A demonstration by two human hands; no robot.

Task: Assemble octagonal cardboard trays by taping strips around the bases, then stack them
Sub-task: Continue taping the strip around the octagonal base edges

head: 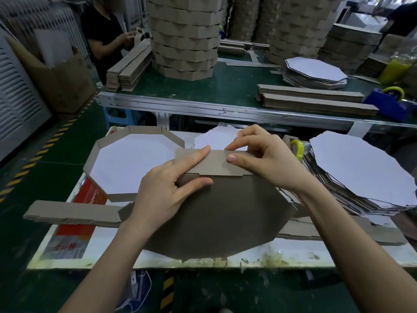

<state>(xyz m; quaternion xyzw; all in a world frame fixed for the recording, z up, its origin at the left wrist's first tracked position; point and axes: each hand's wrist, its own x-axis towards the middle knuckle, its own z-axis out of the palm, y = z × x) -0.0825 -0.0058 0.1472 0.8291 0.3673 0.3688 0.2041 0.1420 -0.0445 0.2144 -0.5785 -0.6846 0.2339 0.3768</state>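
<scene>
Both arms reach forward. The left hand [167, 190] lays its pointer finger and thumb out straight; the right hand [266, 159] pinches with thumb and bent fingers

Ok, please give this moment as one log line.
step: strip onto base edge | left hand: grips base | right hand: pinches strip
</scene>
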